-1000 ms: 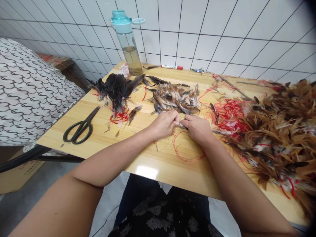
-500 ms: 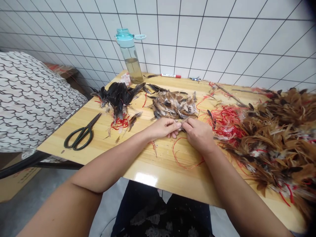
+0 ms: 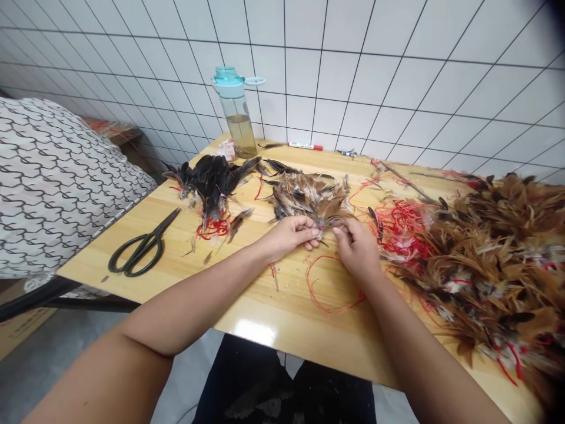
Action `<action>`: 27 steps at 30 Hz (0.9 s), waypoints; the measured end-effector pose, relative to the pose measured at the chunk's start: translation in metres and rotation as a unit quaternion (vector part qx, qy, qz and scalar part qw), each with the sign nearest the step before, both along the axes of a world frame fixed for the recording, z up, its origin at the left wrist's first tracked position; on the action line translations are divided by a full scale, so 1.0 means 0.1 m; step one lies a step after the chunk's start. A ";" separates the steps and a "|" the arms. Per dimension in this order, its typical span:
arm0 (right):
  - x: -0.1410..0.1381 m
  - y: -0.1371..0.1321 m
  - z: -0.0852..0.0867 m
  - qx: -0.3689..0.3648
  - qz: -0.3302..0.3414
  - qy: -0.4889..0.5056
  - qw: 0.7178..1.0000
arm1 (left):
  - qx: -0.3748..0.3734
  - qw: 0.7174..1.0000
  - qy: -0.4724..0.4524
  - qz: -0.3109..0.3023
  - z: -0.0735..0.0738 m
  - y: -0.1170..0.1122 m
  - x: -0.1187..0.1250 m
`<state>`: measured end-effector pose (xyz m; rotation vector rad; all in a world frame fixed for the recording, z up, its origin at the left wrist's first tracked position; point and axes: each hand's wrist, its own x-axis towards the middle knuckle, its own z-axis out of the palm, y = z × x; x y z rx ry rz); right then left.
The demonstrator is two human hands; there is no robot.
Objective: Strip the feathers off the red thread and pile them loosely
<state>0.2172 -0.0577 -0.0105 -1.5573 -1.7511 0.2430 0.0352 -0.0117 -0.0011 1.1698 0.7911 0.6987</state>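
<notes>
My left hand [image 3: 296, 235] pinches the pale base of a small bundle of brown feathers [image 3: 329, 210], which fans out away from me. A bit of red shows at the bundle's base by the fingertips. Just to the right, my right hand [image 3: 358, 242] is closed, thumb against fingers, at the bundle's right side; what lies in this pinch is too small to make out. Behind both hands lies a pile of loose brown and white feathers [image 3: 291, 191]. A loop of thin red thread [image 3: 314, 291] rests on the table in front of the right hand.
Black-handled scissors [image 3: 143, 247] lie at the left, near black feathers [image 3: 212, 179]. A water bottle [image 3: 241, 121] and a marker [image 3: 304, 146] are by the tiled wall. Tangled red thread [image 3: 404, 227] and a large heap of brown feather bundles [image 3: 489, 253] cover the table's [image 3: 282, 321] right side.
My hands have moved slightly apart, and the brown feather fan now shows between them. The camera has tilted up a little, so things sit lower in view.
</notes>
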 end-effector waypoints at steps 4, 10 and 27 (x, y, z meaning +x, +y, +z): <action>-0.06 0.04 -0.09 -0.069 0.040 0.125 0.989 | -0.014 1.000 -0.011 -0.002 -0.02 -0.01 0.01; -0.14 0.05 -0.14 -0.099 0.059 0.215 0.970 | 0.031 0.999 0.039 -0.015 -0.03 -0.02 0.03; -0.05 0.04 0.02 -0.113 0.035 0.254 0.960 | 0.340 0.920 0.192 0.038 0.04 -0.02 -0.03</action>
